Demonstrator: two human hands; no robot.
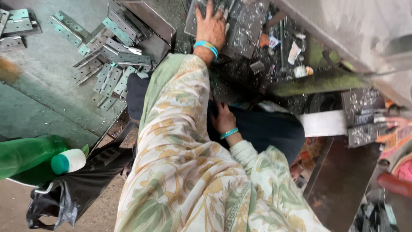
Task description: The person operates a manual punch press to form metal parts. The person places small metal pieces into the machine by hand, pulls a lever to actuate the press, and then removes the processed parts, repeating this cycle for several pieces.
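Note:
My left hand (pixel 210 26), with a blue bangle at the wrist, reaches up to the top of the view. It lies palm down on a grey metal plate (pixel 246 25) strewn with metal shavings, and its fingers press over the plate's near part. My right hand (pixel 223 119), also with a blue bangle, rests on dark blue cloth (pixel 266 129) over my lap, fingers apart and nothing in it. Both arms wear a loose cream sleeve with a floral print.
A heap of grey metal hinges (pixel 109 56) lies on the green surface (pixel 38 99) at upper left. A green plastic bottle (pixel 30 155) with a white cap rests on a black bag (pixel 77 189) at lower left. Punched dark plates (pixel 362 116) and machine parts crowd the right side.

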